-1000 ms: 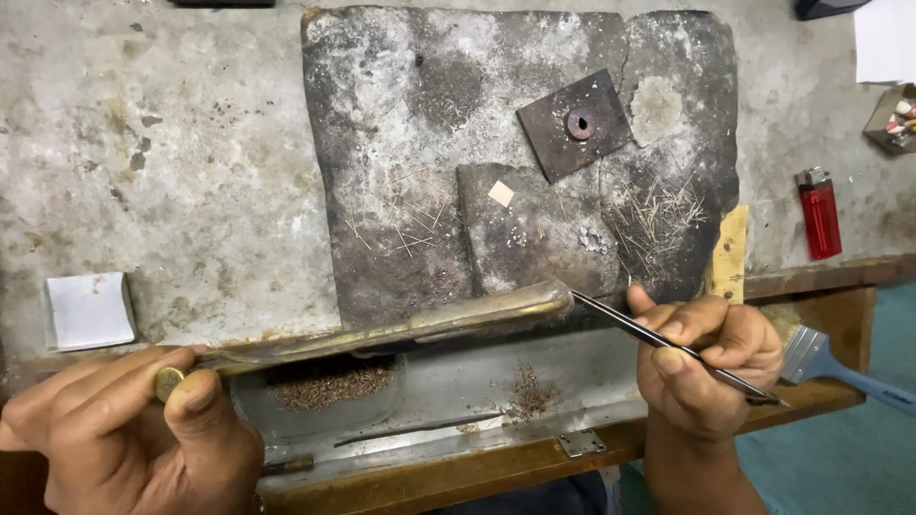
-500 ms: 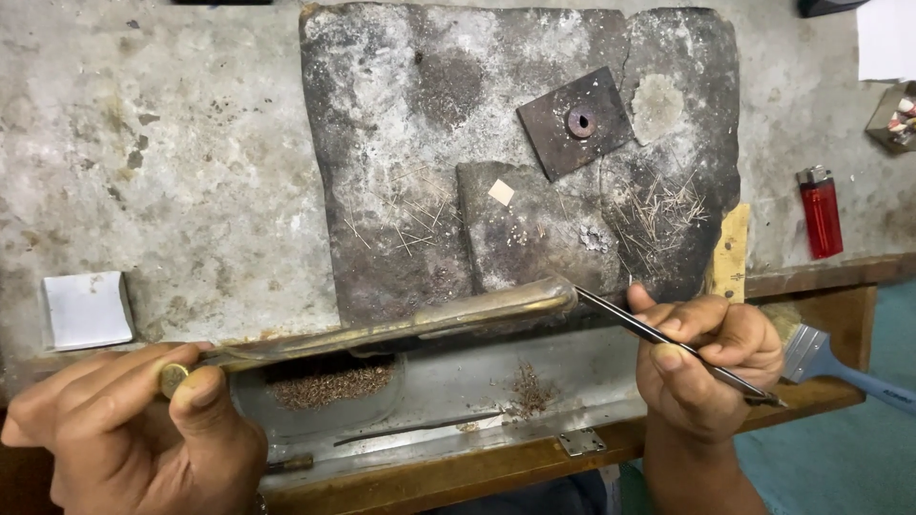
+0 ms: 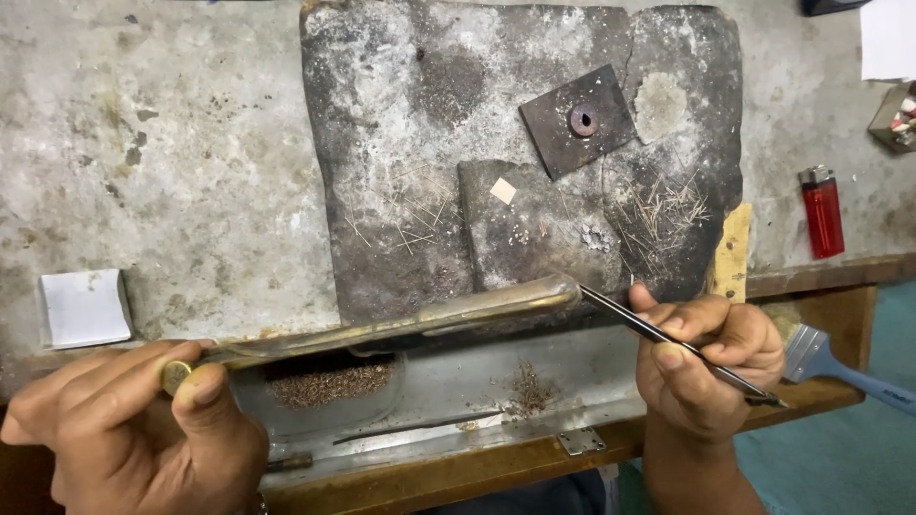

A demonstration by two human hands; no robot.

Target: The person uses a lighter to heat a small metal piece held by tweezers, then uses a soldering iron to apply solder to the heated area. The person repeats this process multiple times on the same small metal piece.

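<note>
A grey, stained, pitted worktop (image 3: 172,162) fills the view, with a wooden front edge and teal floor showing at lower right. On it lies a big dark scorched slab (image 3: 401,143), cracked at its right side, strewn with thin wire bits. A smaller dark block (image 3: 534,234) rests on the slab with a tiny pale chip (image 3: 503,191) on top, and a square metal plate (image 3: 577,121) with a round hole sits tilted just above it. A red lighter (image 3: 822,212) lies well to the right, a white paper square (image 3: 84,307) at far left, a blue-handled brush (image 3: 840,367) by the right edge.

Below the worktop's edge, a shiny metal tray (image 3: 572,372) holds a heap of fine reddish-brown filings (image 3: 329,383) at its left and a smaller scatter near the middle.

The left hand (image 3: 143,420) is clamped, thumb and fingers, on the end of a long brass-coloured tube (image 3: 401,319) that lies along the front edge over the tray. The right hand (image 3: 711,362) pinches dark tweezers (image 3: 668,339), their tip touching the tube's right end.
</note>
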